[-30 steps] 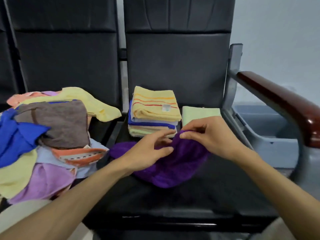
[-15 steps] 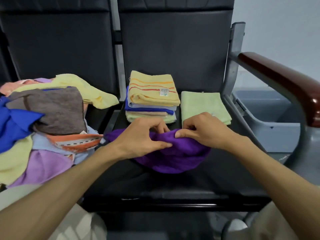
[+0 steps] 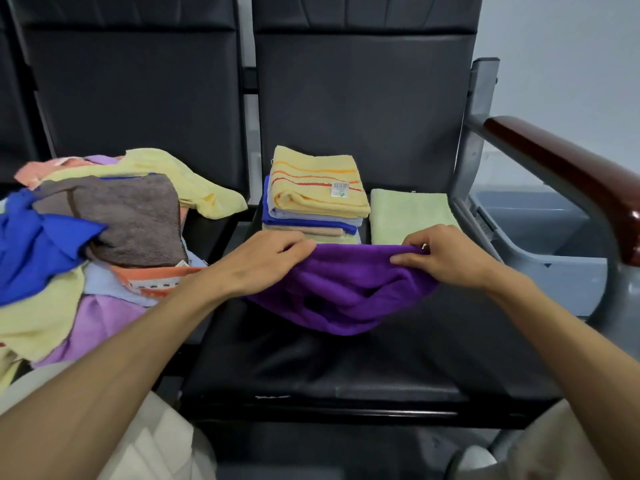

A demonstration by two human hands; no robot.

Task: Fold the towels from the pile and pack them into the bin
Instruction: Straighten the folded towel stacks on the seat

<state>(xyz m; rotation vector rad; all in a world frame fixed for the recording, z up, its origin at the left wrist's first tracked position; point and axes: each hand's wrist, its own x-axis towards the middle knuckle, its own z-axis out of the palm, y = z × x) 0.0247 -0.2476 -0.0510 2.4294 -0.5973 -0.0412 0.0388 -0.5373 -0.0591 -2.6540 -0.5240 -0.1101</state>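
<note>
A purple towel (image 3: 346, 292) sags over the black seat (image 3: 329, 362), held up by its top edge. My left hand (image 3: 266, 258) grips the left end of that edge and my right hand (image 3: 446, 254) pinches the right end. Behind it stands a stack of folded towels (image 3: 315, 199) with a yellow striped one on top, and a folded pale green towel (image 3: 408, 213) lies beside it. The loose pile of towels (image 3: 86, 244) covers the seat on the left. The grey bin (image 3: 554, 244) stands on the floor to the right of the chair.
A wooden armrest (image 3: 571, 178) on a grey metal frame separates the seat from the bin. Black seat backs rise behind. My knees in light trousers are at the bottom edge.
My hands have moved apart along the purple towel's top edge, stretching it wide. A second ago they were close together at its middle.
</note>
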